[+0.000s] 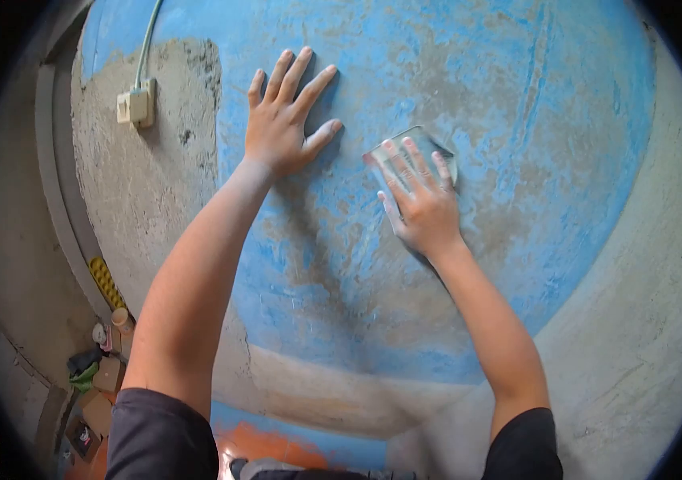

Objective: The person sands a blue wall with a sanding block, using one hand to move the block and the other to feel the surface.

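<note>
My left hand [286, 120] lies flat on the blue-painted wall [373, 88], with its fingers spread and nothing in it. Whitish dust coats its thumb and wrist. To the right and a little lower, my right hand [423, 200] presses a sheet of sandpaper [439, 145] against the wall. The sheet's pale, printed-looking back faces me, and its upper edge sticks out past my fingertips. Its face against the wall is hidden. Around both hands the blue paint is worn and patchy, with grey-brown showing through.
A cream socket with a plug [138, 105] and a cable [147, 40] is on bare plaster at upper left. At lower left are a yellow egg-tray-like piece [106, 282], a cup [122, 321], cardboard boxes [98, 411] and cloths [83, 370]. The floor [257, 442] shows orange and blue.
</note>
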A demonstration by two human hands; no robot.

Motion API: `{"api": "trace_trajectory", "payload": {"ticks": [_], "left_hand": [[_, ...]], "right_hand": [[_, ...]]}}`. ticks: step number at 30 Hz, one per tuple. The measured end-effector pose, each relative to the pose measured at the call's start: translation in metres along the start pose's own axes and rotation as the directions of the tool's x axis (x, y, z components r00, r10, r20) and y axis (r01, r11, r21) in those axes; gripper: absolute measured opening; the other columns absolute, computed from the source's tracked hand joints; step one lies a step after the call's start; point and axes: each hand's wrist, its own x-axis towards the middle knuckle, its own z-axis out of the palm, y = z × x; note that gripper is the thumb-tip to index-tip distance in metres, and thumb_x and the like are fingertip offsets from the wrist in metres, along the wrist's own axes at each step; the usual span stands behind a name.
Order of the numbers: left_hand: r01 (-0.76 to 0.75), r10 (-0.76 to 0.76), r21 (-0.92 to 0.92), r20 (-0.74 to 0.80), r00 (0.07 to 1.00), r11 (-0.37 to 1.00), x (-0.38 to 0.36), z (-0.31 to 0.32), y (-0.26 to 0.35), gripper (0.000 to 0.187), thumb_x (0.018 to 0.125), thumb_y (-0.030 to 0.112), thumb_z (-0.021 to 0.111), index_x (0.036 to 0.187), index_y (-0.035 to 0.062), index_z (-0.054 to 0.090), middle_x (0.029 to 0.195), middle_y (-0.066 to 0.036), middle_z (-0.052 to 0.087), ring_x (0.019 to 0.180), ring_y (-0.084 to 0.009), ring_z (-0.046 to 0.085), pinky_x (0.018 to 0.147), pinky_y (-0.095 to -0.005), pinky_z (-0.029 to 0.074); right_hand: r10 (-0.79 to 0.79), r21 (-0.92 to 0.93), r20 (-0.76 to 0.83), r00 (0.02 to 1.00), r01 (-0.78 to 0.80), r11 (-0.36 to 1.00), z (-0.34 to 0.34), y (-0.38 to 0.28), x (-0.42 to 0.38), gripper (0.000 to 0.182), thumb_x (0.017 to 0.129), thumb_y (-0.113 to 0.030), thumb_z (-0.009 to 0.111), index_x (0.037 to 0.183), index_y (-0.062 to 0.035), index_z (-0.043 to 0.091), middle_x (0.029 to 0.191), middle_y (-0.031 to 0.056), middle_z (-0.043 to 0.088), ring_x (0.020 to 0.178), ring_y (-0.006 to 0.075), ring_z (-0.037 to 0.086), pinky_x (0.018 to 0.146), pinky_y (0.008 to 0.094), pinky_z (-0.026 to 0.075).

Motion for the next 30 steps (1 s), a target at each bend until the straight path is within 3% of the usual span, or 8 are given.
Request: {"api": "trace_trajectory", "payload": {"ticks": [9, 13, 18, 20, 24, 26, 28, 30], "left_hand": [[0.245, -0.22, -0.185, 0.146, 0.964, 0.952, -0.218, -0.023, 0.01, 0.076, 0.089, 0.044, 0.07, 0.157, 0.0199, 0.045, 0.168, -0.02, 0.027, 0.156, -0.0424, 0.022, 0.122, -0.0609, 0.013], [0.476, -0.376, -0.145, 0.436, 0.818, 0.868, -0.367, -0.056, 0.037, 0.079, 0.09, 0.041, 0.071, 0.158, 0.0145, 0.041, 0.169, -0.026, 0.018, 0.156, -0.0468, 0.014, 0.122, -0.0637, 0.009], [0.696, -0.59, 0.044, 0.569, 0.573, 0.717, -0.465, -0.096, 0.025, 0.084, 0.098, 0.041, 0.064, 0.165, 0.0133, 0.022, 0.171, -0.026, 0.001, 0.157, -0.0471, 0.002, 0.122, -0.0647, 0.009], [0.749, -0.661, 0.116, 0.572, 0.486, 0.652, -0.48, -0.103, 0.0, 0.088, 0.098, 0.042, 0.065, 0.166, 0.0133, 0.016, 0.171, -0.026, -0.002, 0.157, -0.0472, 0.0, 0.121, -0.0657, 0.008], [0.771, -0.717, 0.15, 0.507, 0.478, 0.62, -0.492, -0.095, -0.045, 0.084, 0.103, 0.045, 0.057, 0.166, 0.0093, 0.015, 0.171, -0.026, -0.002, 0.158, -0.0458, 0.002, 0.122, -0.0656, 0.008], [0.764, -0.707, 0.102, 0.472, 0.526, 0.637, -0.49, -0.086, -0.066, 0.084, 0.104, 0.048, 0.055, 0.165, 0.0067, 0.015, 0.171, -0.026, -0.002, 0.157, -0.0457, 0.002, 0.121, -0.0661, 0.008], [0.755, -0.701, 0.069, 0.436, 0.565, 0.652, -0.479, -0.079, -0.087, 0.084, 0.104, 0.05, 0.053, 0.165, 0.0053, 0.015, 0.17, -0.027, -0.003, 0.157, -0.0463, 0.002, 0.121, -0.0669, 0.008], [0.713, -0.672, 0.055, 0.388, 0.63, 0.699, -0.479, -0.065, -0.11, 0.084, 0.105, 0.052, 0.05, 0.165, 0.0046, 0.014, 0.17, -0.028, -0.002, 0.157, -0.0477, 0.003, 0.121, -0.0667, 0.009]], "right_hand": [[0.488, -0.043, 0.094, 0.868, -0.487, 0.873, 0.07, -0.153, -0.164, 0.051, 0.096, -0.037, 0.065, 0.144, -0.0196, 0.062, 0.16, 0.0085, 0.047, 0.147, 0.039, 0.04, 0.117, 0.0608, 0.023], [0.709, -0.086, 0.237, 0.664, -0.713, 0.696, 0.087, -0.235, -0.262, 0.057, 0.098, -0.037, 0.061, 0.147, -0.0102, 0.057, 0.164, 0.0202, 0.038, 0.151, 0.0473, 0.029, 0.12, 0.0654, 0.014], [0.939, -0.022, -0.103, 0.328, -0.944, 0.328, 0.085, -0.193, -0.225, 0.064, 0.104, -0.03, 0.046, 0.158, 0.0013, 0.035, 0.166, 0.0306, 0.023, 0.155, 0.051, 0.013, 0.123, 0.065, 0.007], [0.941, 0.065, -0.231, 0.249, -0.961, 0.27, 0.082, -0.177, -0.17, 0.067, 0.104, -0.028, 0.045, 0.161, 0.0012, 0.028, 0.169, 0.0268, 0.02, 0.158, 0.0464, 0.009, 0.126, 0.0591, 0.007], [0.851, 0.097, -0.168, 0.498, -0.85, 0.517, 0.135, -0.241, -0.108, 0.068, 0.1, -0.029, 0.051, 0.162, -0.0073, 0.031, 0.17, 0.0174, 0.024, 0.158, 0.0418, 0.008, 0.127, 0.061, 0.006], [0.67, 0.086, -0.063, 0.739, -0.665, 0.742, 0.154, -0.3, -0.092, 0.072, 0.098, -0.032, 0.057, 0.163, -0.0168, 0.03, 0.171, 0.0131, 0.023, 0.158, 0.042, 0.012, 0.125, 0.0648, 0.008], [0.604, 0.124, 0.177, 0.777, -0.627, 0.769, 0.167, -0.351, -0.117, 0.073, 0.098, -0.04, 0.061, 0.163, -0.0374, 0.03, 0.172, 0.0037, 0.025, 0.157, 0.0429, 0.019, 0.124, 0.066, 0.008], [0.642, -0.056, 0.109, 0.759, -0.64, 0.766, 0.174, -0.36, -0.152, 0.07, 0.097, -0.044, 0.062, 0.162, -0.0364, 0.036, 0.171, 0.0065, 0.029, 0.156, 0.041, 0.024, 0.122, 0.0666, 0.014]]}}
